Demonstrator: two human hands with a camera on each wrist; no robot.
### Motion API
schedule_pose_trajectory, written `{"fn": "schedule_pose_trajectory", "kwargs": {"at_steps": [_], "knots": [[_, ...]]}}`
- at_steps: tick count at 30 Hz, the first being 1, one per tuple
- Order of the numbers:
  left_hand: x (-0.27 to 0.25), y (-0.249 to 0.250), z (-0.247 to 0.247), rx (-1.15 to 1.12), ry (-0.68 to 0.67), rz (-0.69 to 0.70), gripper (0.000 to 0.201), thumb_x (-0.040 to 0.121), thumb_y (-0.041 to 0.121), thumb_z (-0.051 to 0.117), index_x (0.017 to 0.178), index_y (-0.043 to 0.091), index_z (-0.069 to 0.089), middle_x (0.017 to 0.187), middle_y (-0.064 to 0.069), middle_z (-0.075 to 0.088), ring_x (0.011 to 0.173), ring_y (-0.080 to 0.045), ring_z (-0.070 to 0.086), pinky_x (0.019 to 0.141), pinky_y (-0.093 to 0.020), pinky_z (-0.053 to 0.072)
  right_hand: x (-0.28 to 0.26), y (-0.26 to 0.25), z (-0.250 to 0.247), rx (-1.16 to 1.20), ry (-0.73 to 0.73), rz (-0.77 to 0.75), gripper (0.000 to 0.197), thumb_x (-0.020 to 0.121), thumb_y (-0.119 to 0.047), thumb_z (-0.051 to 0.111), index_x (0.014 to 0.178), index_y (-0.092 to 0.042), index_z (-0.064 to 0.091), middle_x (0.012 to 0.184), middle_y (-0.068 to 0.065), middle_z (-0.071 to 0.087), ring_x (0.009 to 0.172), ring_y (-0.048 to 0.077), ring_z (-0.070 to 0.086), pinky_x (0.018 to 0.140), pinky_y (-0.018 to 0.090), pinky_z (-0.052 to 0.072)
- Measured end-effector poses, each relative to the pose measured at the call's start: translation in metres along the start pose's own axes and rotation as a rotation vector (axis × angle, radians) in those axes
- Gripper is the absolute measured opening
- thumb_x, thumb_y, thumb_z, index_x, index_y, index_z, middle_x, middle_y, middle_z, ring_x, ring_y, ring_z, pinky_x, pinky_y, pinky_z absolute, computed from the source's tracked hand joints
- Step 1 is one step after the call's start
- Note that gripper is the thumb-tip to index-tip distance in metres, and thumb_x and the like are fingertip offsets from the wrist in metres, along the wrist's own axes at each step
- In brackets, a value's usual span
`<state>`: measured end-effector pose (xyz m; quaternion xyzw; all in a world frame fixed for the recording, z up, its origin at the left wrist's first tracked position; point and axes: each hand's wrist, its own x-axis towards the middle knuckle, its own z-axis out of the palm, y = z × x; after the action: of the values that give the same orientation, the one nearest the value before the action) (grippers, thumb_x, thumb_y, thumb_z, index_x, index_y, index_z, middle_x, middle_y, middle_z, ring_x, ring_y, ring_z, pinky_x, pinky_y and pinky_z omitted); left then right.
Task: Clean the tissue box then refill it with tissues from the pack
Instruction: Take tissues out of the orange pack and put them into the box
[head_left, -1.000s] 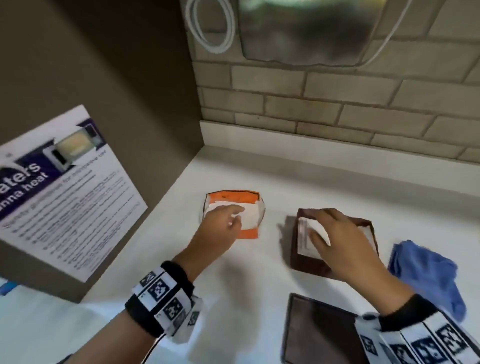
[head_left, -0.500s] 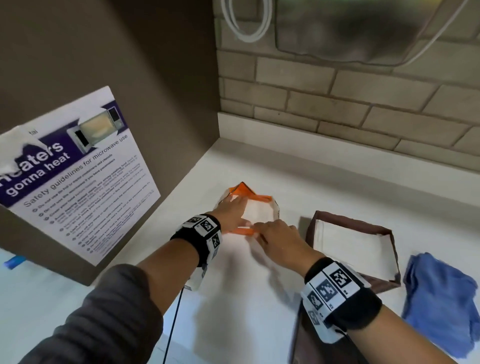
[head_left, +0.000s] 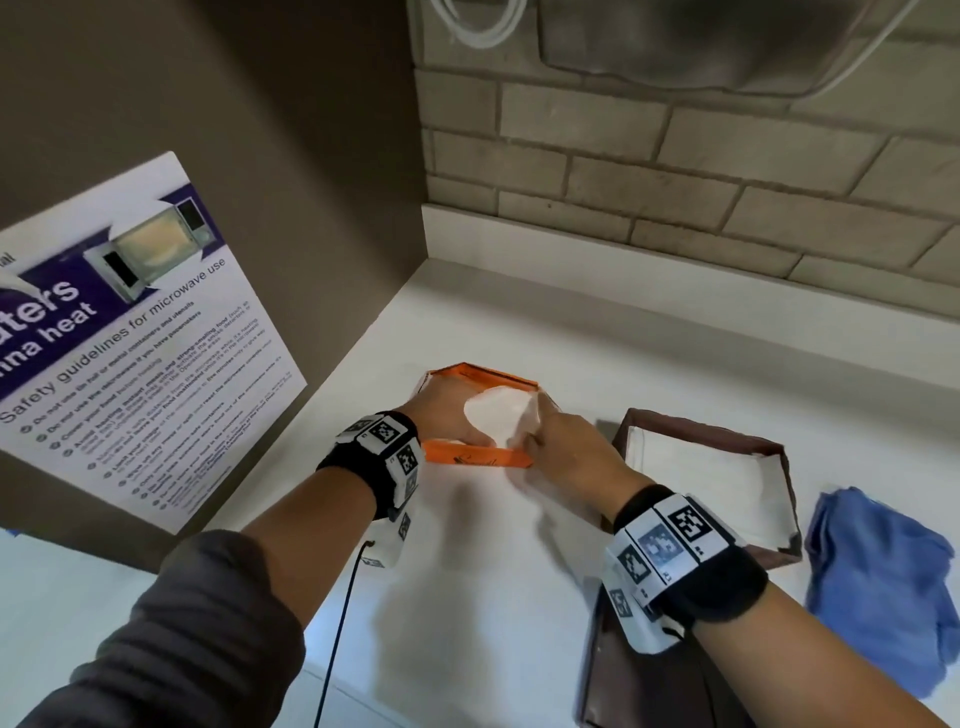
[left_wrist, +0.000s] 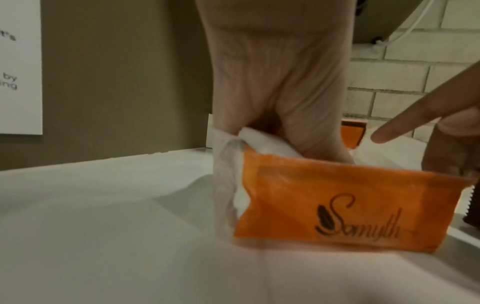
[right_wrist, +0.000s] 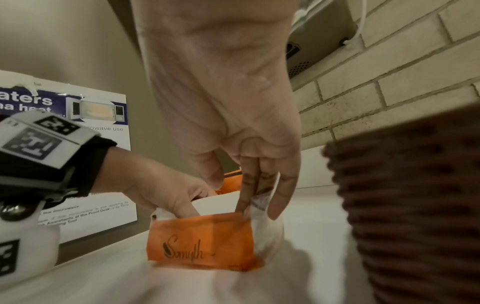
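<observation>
The orange tissue pack (head_left: 478, 457) stands open on the white counter, left of the brown tissue box (head_left: 701, 428). My left hand (head_left: 441, 415) reaches into the pack's left end and grips the white tissues (head_left: 498, 415). My right hand (head_left: 561, 447) pinches the same stack at the pack's right end. In the left wrist view my fingers (left_wrist: 272, 131) go down behind the orange wall (left_wrist: 337, 205) beside a fold of tissue (left_wrist: 262, 142). The right wrist view shows my fingers (right_wrist: 254, 185) dipping into the pack (right_wrist: 202, 242), their tips hidden. The tissue box holds a white stack (head_left: 701, 483).
A blue cloth (head_left: 883, 587) lies right of the box. The dark brown lid (head_left: 649, 691) lies at the counter's near edge under my right wrist. A cabinet side with a microwave poster (head_left: 130, 338) closes off the left; a brick wall runs behind.
My right hand left the tissue box and crossed left to the orange pack. Both hands now hold the tissues inside it, and the stack's top bulges up.
</observation>
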<state>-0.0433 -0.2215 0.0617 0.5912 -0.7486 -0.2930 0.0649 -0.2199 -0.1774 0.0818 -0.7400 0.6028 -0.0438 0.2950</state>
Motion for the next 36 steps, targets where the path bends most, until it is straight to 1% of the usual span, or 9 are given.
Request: {"fn": "schedule_pose_trajectory", "kwargs": {"at_steps": [4,9,14,18,23,27,29,32,36], "knots": [[0.004,-0.006,-0.004,-0.047,-0.048,-0.091,0.082,0.079,0.026,0.083,0.148,0.011,0.042,0.149,-0.002,0.049,0.141,-0.020,0.041,0.096,-0.016,0.025,0.006,-0.001,-0.002,0.077,0.055,0.061,0.051,0.088,-0.027,0.060,0.128,-0.005,0.037,0.106,0.016,0.066,0.103,0.035,0.061,0.077,0.035,0.045],[0.000,-0.007,-0.009,-0.210,-0.083,-0.062,0.085,0.067,0.030,0.088,0.143,0.021,0.051,0.140,0.004,0.056,0.133,-0.015,0.048,0.109,-0.027,0.038,0.007,0.001,-0.005,0.198,0.167,0.118,0.054,0.074,-0.035,0.077,0.109,-0.005,0.050,0.090,0.005,0.063,0.092,0.027,0.062,0.073,0.033,0.045],[-0.008,-0.008,-0.022,-0.401,-0.166,-0.028,0.054,0.076,0.012,0.084,0.124,0.022,0.064,0.105,0.008,0.069,0.092,-0.009,0.066,0.076,-0.018,0.051,0.003,0.002,-0.010,0.333,0.176,0.123,0.058,0.071,-0.028,0.079,0.118,-0.008,0.050,0.096,0.000,0.059,0.094,0.020,0.057,0.073,0.026,0.041],[-0.015,-0.012,-0.032,-0.516,-0.197,-0.011,0.055,0.075,0.006,0.083,0.123,0.023,0.061,0.107,0.003,0.068,0.091,-0.013,0.066,0.073,-0.022,0.054,0.003,0.006,-0.010,0.491,0.193,0.124,0.066,0.066,-0.027,0.084,0.122,-0.012,0.051,0.102,-0.002,0.059,0.098,0.019,0.058,0.076,0.026,0.045],[-0.018,-0.010,-0.046,-0.606,-0.148,0.023,0.053,0.076,0.000,0.082,0.117,0.023,0.058,0.104,0.004,0.068,0.090,-0.013,0.068,0.071,-0.019,0.055,0.007,0.008,-0.009,0.575,0.184,0.148,0.046,0.062,-0.037,0.085,0.083,-0.013,0.052,0.075,-0.004,0.050,0.074,0.018,0.050,0.066,0.031,0.043],[-0.022,-0.004,-0.056,-0.589,-0.119,0.050,0.058,0.074,0.001,0.084,0.123,0.019,0.059,0.108,0.005,0.069,0.095,-0.011,0.069,0.079,-0.020,0.056,0.003,0.002,-0.015,0.621,0.236,0.119,0.072,0.060,-0.045,0.085,0.118,-0.015,0.053,0.105,0.000,0.057,0.095,0.018,0.057,0.079,0.032,0.052],[-0.027,0.002,-0.063,-0.580,-0.118,0.074,0.054,0.074,0.003,0.085,0.118,0.023,0.061,0.106,0.009,0.071,0.093,-0.006,0.070,0.078,-0.019,0.057,-0.001,-0.005,-0.022,0.634,0.248,0.139,0.089,0.058,-0.050,0.085,0.130,-0.021,0.043,0.120,0.002,0.044,0.107,0.019,0.050,0.088,0.034,0.050],[-0.035,0.011,-0.078,-0.589,-0.100,0.117,0.051,0.074,0.003,0.085,0.113,0.027,0.063,0.105,0.011,0.072,0.097,-0.008,0.071,0.081,-0.022,0.058,-0.009,-0.012,-0.034,0.656,0.265,0.099,0.090,0.057,-0.052,0.084,0.131,-0.024,0.042,0.120,-0.001,0.031,0.114,0.015,0.036,0.091,0.029,0.043],[-0.049,0.029,-0.096,-0.610,-0.081,0.160,0.058,0.066,0.012,0.090,0.115,0.031,0.063,0.113,0.006,0.071,0.108,-0.018,0.070,0.087,-0.032,0.060,-0.020,-0.015,-0.052,0.788,0.216,-0.107,0.080,0.061,-0.042,0.086,0.127,-0.026,0.043,0.123,-0.010,0.051,0.119,0.011,0.049,0.097,0.033,0.048]]}}
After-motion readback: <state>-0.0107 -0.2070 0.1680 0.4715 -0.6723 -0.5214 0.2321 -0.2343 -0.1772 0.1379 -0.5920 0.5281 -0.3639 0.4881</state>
